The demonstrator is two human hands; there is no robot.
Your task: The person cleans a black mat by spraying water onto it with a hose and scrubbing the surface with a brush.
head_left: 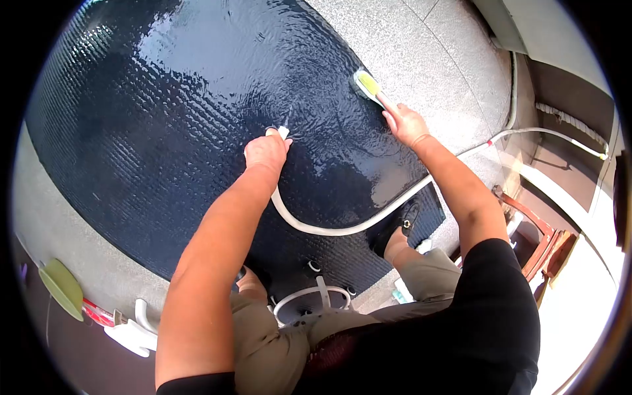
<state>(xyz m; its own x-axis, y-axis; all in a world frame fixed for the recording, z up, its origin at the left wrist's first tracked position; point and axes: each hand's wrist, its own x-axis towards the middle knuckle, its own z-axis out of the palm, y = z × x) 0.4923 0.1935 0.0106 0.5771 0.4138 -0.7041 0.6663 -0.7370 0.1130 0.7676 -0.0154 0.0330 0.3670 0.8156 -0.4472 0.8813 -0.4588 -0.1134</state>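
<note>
The left grip (266,153) is clenched round the hose (342,230), close to its white tip (284,132); the tip points up and a bit right, away from the person, over the wet black mat (191,171); a thin bit of water comes out; below the hand the hose bends in a big curve, then goes right, past the right arm, and up to the far right side; the right grip (407,125) is clenched round the handle of the brush (368,84); the brush is long and lies on a slant, its head up and left, its handle down and right; its head is at the mat's edge, beside the grey floor (421,66); I cannot tell if it touches the mat.
</note>
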